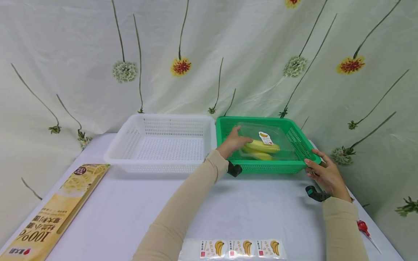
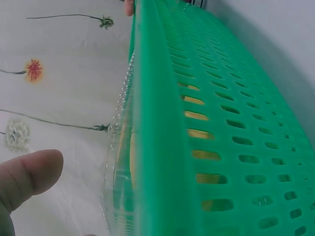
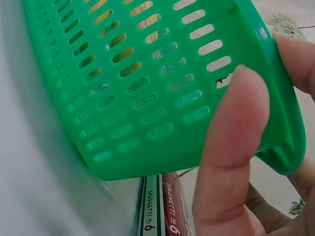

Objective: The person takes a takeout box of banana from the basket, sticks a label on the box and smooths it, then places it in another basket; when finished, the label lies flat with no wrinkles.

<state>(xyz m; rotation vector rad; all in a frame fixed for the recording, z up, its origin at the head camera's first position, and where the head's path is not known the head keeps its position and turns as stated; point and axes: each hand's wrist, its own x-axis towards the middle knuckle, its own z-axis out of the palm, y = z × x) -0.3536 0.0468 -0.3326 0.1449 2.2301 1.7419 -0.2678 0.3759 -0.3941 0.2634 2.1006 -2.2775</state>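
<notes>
A clear plastic container [image 1: 283, 142] lies in the green basket [image 1: 261, 167], holding long yellow pieces [image 1: 261, 146] with a kernelled surface like corn cobs. A banana label [image 1: 266, 138] sits on its top. My left hand [image 1: 232, 143] reaches over the basket's left side with thumb and forefinger spread at the container; in the left wrist view its thumb [image 2: 32, 172] stands apart from the container. At the basket's front right corner, my right hand [image 1: 328, 177] grips the rim. The right wrist view shows that thumb [image 3: 234, 142] across the outer wall and fingers behind the rim.
A white basket [image 1: 160, 167] stands left of the green one. A yellow pasta package [image 1: 55, 214] lies at the table's left. Banana stickers [image 1: 241, 248] lie at the front; a red object with a thin pale stick [image 1: 363, 226] is at right. Spaghetti boxes [image 3: 152, 206] show past the basket.
</notes>
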